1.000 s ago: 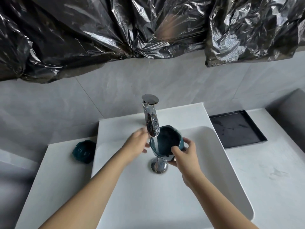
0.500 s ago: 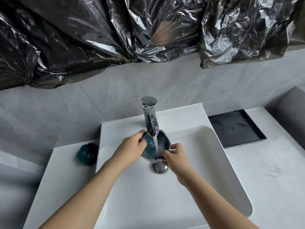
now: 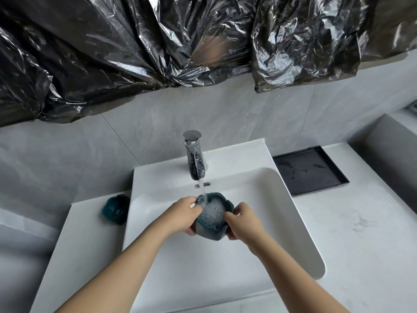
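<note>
The teal dish (image 3: 211,232) sits low over the white sink (image 3: 284,213), held between both hands directly under the chrome faucet (image 3: 195,159). The stream of water (image 3: 203,190) falls into its hollow, which is full of white, bubbly water almost to the rim. The left hand (image 3: 184,214) has its grip curled round the dish's left wall, thumb hooked over the rim. The right hand (image 3: 243,220) pinches the opposite rim with thumb on top and fingers wrapped underneath. The dish tilts slightly toward the camera, and nothing spills that I can see. Judging by the foam, the rinse is midway: the dish is wetted and filled, but the suds are not yet tipped out, and a clean flush, a shake dry and shutting off the tap appear to be left. A second teal piece (image 3: 115,208), ridged inside, lies on the surface (image 3: 352,245) just left of the sink and looks dry and untouched. It is probably next for washing. A black tray (image 3: 309,170) rests to the right, and black plastic sheeting (image 3: 112,53) hangs above.
</note>
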